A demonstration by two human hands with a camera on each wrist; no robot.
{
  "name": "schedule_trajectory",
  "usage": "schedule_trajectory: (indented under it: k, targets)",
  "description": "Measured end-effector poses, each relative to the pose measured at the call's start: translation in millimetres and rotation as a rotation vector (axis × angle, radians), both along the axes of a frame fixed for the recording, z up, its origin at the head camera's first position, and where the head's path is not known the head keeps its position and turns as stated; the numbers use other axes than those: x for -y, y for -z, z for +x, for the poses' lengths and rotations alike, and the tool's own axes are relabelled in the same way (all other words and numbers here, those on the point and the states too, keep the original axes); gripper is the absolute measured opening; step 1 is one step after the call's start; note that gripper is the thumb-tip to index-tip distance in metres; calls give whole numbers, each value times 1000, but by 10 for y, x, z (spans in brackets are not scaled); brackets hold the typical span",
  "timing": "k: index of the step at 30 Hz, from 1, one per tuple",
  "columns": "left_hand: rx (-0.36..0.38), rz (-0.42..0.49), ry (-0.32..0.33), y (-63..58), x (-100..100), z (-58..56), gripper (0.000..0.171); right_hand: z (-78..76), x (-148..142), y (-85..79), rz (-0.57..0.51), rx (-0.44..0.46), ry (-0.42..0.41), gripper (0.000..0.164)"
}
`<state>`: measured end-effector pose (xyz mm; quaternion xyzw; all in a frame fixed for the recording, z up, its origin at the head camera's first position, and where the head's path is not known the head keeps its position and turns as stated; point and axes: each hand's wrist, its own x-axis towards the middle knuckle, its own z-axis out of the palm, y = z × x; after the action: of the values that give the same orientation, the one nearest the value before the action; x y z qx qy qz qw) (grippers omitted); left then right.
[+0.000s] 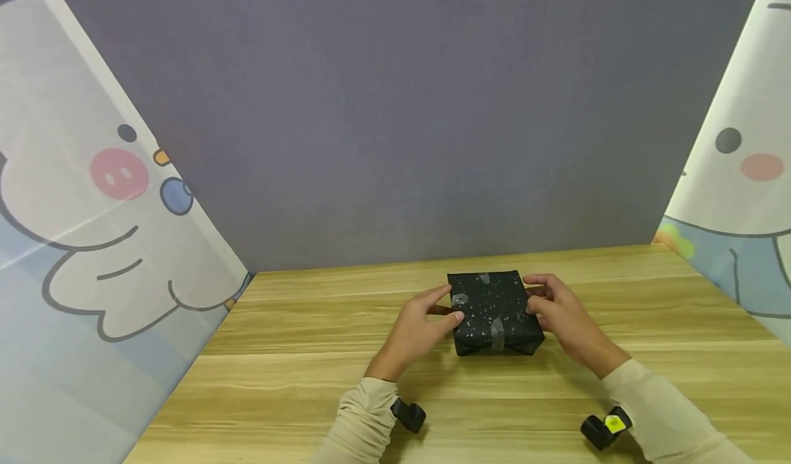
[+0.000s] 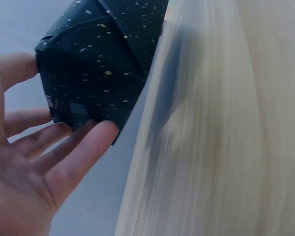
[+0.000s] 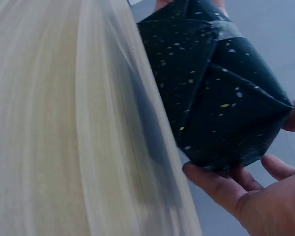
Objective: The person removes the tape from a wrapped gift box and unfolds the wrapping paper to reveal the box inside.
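A square box wrapped in black paper with pale speckles (image 1: 492, 307) is held between both hands over the wooden table. Strips of clear tape (image 1: 497, 333) cross its top near the front, back and left edges. My left hand (image 1: 417, 328) grips its left side, thumb on the top edge and fingers along the side. On the opposite side my right hand (image 1: 565, 318) holds it, the thumb at the top edge and the other fingers lower. Folded paper flaps show on the wrapped box (image 3: 226, 93) in the right wrist view, with fingertips at its lower edges.
The wood-grain table (image 1: 296, 368) runs back to a plain grey panel (image 1: 395, 121). Panels with cartoon animals stand at the left (image 1: 93, 244) and right (image 1: 754, 196). Black camera mounts (image 1: 409, 414) sit on both wrists, below the sleeve cuffs.
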<state>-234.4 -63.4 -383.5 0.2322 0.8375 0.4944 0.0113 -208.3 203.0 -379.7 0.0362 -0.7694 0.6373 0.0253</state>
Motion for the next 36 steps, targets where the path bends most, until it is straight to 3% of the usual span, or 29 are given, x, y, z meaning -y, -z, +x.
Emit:
schedule_trajectory:
  k: [5, 13, 21, 26, 36]
  targets:
    - [59, -1, 31, 18, -11, 12, 56, 4, -28, 4, 51, 16, -35, 51]
    - [52, -11, 37, 21, -41, 18, 53, -12, -83, 9, 77, 24, -87, 46]
    - [95, -20, 44, 60, -36, 32, 53, -8, -137, 35, 98, 22, -156, 43]
    - [86, -39, 39, 67, -26, 20, 53, -7, -178, 12, 152, 12, -222, 41]
    - [-5, -122, 17, 67, -37, -5, 51, -45, -270, 4, 167, 1, -314, 40]
